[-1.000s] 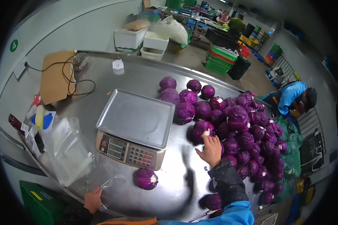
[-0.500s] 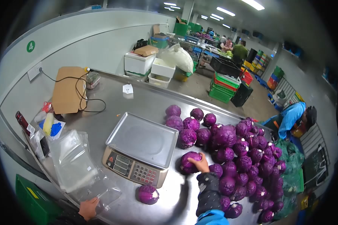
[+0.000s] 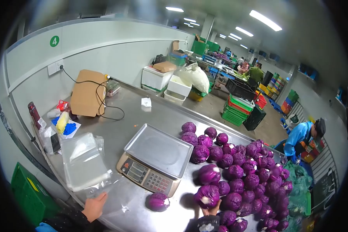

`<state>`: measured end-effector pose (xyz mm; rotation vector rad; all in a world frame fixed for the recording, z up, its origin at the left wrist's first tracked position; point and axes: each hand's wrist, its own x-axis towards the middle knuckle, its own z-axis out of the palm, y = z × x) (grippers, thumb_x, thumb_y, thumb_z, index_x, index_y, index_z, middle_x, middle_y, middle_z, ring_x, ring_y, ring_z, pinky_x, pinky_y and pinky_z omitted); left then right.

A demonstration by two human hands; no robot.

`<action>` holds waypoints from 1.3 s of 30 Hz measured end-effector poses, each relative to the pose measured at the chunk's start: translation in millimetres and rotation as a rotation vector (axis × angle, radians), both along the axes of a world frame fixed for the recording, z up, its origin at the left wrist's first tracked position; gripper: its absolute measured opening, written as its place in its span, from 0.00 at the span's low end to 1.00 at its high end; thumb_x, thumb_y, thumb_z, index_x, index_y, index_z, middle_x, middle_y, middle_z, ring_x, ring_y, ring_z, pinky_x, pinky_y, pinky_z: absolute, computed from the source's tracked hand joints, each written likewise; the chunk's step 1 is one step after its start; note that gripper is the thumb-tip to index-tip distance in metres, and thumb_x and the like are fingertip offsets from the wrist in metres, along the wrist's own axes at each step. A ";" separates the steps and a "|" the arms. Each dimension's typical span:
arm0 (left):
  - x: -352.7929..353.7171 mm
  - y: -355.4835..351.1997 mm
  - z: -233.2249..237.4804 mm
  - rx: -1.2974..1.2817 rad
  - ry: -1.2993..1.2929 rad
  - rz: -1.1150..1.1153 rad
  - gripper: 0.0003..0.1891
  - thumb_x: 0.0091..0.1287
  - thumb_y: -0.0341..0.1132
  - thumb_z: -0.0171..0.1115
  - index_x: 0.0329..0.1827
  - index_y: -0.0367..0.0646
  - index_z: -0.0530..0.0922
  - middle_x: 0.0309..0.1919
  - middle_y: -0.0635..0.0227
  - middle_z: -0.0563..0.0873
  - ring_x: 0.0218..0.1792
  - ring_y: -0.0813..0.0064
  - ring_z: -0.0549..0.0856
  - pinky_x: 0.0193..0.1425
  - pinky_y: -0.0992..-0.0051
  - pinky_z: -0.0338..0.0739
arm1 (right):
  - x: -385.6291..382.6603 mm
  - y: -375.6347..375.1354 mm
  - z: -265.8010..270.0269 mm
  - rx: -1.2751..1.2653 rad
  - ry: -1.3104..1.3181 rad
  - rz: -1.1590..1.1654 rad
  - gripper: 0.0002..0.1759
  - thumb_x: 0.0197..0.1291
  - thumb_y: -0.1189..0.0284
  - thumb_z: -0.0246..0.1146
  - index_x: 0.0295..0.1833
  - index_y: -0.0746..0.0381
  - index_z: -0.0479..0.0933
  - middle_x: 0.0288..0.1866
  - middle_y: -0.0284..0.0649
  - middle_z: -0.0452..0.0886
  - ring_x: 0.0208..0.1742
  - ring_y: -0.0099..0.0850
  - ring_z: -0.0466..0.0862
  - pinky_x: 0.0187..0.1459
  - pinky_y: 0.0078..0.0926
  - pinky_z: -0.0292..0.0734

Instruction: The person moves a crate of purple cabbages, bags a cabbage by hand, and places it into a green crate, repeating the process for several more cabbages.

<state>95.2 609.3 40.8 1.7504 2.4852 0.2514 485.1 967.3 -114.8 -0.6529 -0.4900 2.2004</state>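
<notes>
Right grip (image 3: pixel 211 210) cupped, left grip (image 3: pixel 94 207) outstretched

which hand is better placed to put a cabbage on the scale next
Right, most likely: the right grip has a purple cabbage near the scale, while the left grip is at the clear bags, with no cabbage.
</notes>
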 end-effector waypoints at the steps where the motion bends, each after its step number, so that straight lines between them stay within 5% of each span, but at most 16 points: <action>1: 8.1 3.9 0.8 -0.008 0.002 -0.005 0.20 0.51 0.27 0.56 0.50 0.38 0.75 0.59 0.66 0.75 0.30 0.61 0.84 0.28 0.64 0.76 | -9.1 -27.5 12.1 -0.010 -0.007 0.039 0.33 0.63 0.51 0.53 0.70 0.51 0.55 0.66 0.46 0.65 0.65 0.46 0.67 0.61 0.54 0.67; 3: 20.8 9.6 -18.0 -0.051 0.074 -0.155 0.20 0.54 0.28 0.55 0.53 0.38 0.74 0.59 0.66 0.74 0.28 0.60 0.84 0.27 0.63 0.76 | -40.3 -75.3 34.6 -0.010 -0.007 0.162 0.33 0.63 0.50 0.52 0.71 0.51 0.55 0.66 0.46 0.65 0.66 0.46 0.67 0.61 0.54 0.67; 5: 34.1 -0.7 -116.5 -0.313 0.067 -0.227 0.21 0.55 0.29 0.56 0.55 0.38 0.73 0.59 0.66 0.74 0.27 0.58 0.84 0.27 0.61 0.77 | -76.9 -120.7 50.8 0.006 0.002 0.288 0.33 0.64 0.50 0.51 0.71 0.51 0.54 0.66 0.46 0.64 0.66 0.46 0.66 0.62 0.54 0.67; 13: 55.5 0.0 32.2 0.002 -0.238 -0.196 0.36 0.48 0.29 0.59 0.66 0.43 0.64 0.68 0.67 0.66 0.30 0.57 0.84 0.32 0.62 0.79 | -158.1 -250.7 59.9 -0.064 0.061 0.425 0.34 0.65 0.48 0.47 0.72 0.50 0.52 0.68 0.46 0.62 0.68 0.46 0.64 0.63 0.55 0.65; 17: 68.5 -14.6 30.8 0.123 -0.272 -0.220 0.40 0.47 0.28 0.59 0.69 0.43 0.60 0.68 0.66 0.65 0.30 0.56 0.84 0.31 0.63 0.79 | -166.0 -274.8 105.5 -0.053 -0.032 0.356 0.35 0.68 0.47 0.41 0.73 0.54 0.48 0.69 0.45 0.60 0.69 0.46 0.63 0.65 0.56 0.63; 20: 81.4 -8.9 48.2 0.063 -0.292 -0.358 0.37 0.49 0.28 0.58 0.68 0.41 0.62 0.69 0.68 0.63 0.32 0.57 0.85 0.29 0.63 0.79 | -146.4 -269.8 95.7 0.072 -0.129 0.526 0.33 0.70 0.48 0.34 0.72 0.58 0.50 0.68 0.47 0.62 0.67 0.44 0.66 0.65 0.51 0.64; 22: 83.1 3.8 27.0 0.138 -0.388 -0.428 0.36 0.50 0.28 0.58 0.67 0.41 0.62 0.70 0.68 0.62 0.34 0.56 0.85 0.31 0.62 0.79 | -144.3 -282.2 144.1 0.029 -0.447 0.397 0.30 0.72 0.60 0.45 0.73 0.60 0.47 0.65 0.48 0.65 0.61 0.41 0.73 0.56 0.39 0.75; 25: 91.4 37.1 4.7 0.004 -0.774 -0.594 0.36 0.53 0.26 0.56 0.70 0.39 0.59 0.72 0.62 0.58 0.59 0.59 0.74 0.56 0.69 0.72 | -121.1 -280.3 150.0 0.393 -0.670 0.548 0.37 0.65 0.74 0.54 0.75 0.58 0.43 0.54 0.48 0.75 0.50 0.39 0.81 0.53 0.31 0.77; 26: 88.1 37.6 12.0 0.039 -0.910 -0.597 0.38 0.51 0.23 0.54 0.71 0.40 0.57 0.72 0.61 0.57 0.64 0.62 0.69 0.61 0.72 0.67 | -123.1 -271.4 145.3 0.590 -0.741 0.541 0.39 0.58 0.73 0.63 0.72 0.60 0.52 0.48 0.47 0.79 0.45 0.37 0.82 0.47 0.27 0.78; 28: 77.7 40.3 30.5 0.102 -1.101 -0.588 0.42 0.48 0.17 0.51 0.73 0.40 0.53 0.73 0.58 0.56 0.72 0.69 0.58 0.69 0.78 0.58 | -124.2 -271.2 175.8 1.400 -1.135 0.129 0.43 0.45 0.68 0.73 0.66 0.62 0.61 0.50 0.48 0.76 0.45 0.39 0.80 0.45 0.30 0.76; 30: 59.5 21.0 75.0 0.067 -1.413 -0.508 0.46 0.43 0.12 0.47 0.73 0.41 0.52 0.74 0.60 0.53 0.73 0.71 0.54 0.67 0.79 0.59 | -147.2 -271.8 231.3 1.758 -1.409 -0.312 0.46 0.34 0.63 0.77 0.62 0.60 0.64 0.53 0.49 0.72 0.48 0.44 0.75 0.48 0.36 0.72; 31: 56.5 14.9 66.0 0.182 -1.276 -0.576 0.42 0.50 0.18 0.53 0.73 0.42 0.53 0.71 0.61 0.60 0.68 0.74 0.62 0.65 0.78 0.62 | -149.0 -267.4 227.0 1.728 -1.496 -0.198 0.50 0.28 0.61 0.78 0.63 0.57 0.64 0.57 0.47 0.67 0.54 0.48 0.69 0.54 0.41 0.68; 32: 54.0 7.4 57.4 0.292 -1.135 -0.640 0.39 0.57 0.25 0.59 0.73 0.44 0.54 0.68 0.62 0.68 0.63 0.76 0.70 0.63 0.77 0.65 | -144.4 -261.2 214.1 1.802 -1.574 -0.127 0.41 0.37 0.62 0.75 0.60 0.57 0.69 0.49 0.46 0.76 0.48 0.44 0.77 0.47 0.38 0.73; 34: 44.5 -31.0 58.9 0.196 -1.002 -0.665 0.37 0.56 0.25 0.57 0.72 0.44 0.56 0.66 0.61 0.70 0.62 0.72 0.72 0.64 0.76 0.65 | -127.8 -253.1 192.3 1.377 -1.597 0.497 0.28 0.47 0.64 0.70 0.55 0.59 0.75 0.32 0.41 0.83 0.35 0.38 0.83 0.38 0.35 0.76; 36: 36.8 -74.6 50.5 0.204 -0.803 -0.710 0.34 0.54 0.24 0.51 0.70 0.47 0.61 0.62 0.61 0.74 0.57 0.60 0.77 0.59 0.72 0.71 | -110.0 -280.2 206.3 1.475 -1.440 0.447 0.21 0.52 0.68 0.66 0.54 0.60 0.76 0.25 0.39 0.82 0.26 0.32 0.82 0.32 0.30 0.75; 39: 54.1 -139.9 43.5 0.276 -0.799 -0.001 0.32 0.52 0.24 0.53 0.66 0.42 0.65 0.57 0.53 0.76 0.54 0.60 0.79 0.53 0.71 0.76 | -72.9 -317.2 181.8 1.280 -1.235 0.584 0.19 0.58 0.73 0.62 0.56 0.61 0.75 0.22 0.39 0.82 0.19 0.22 0.80 0.25 0.20 0.74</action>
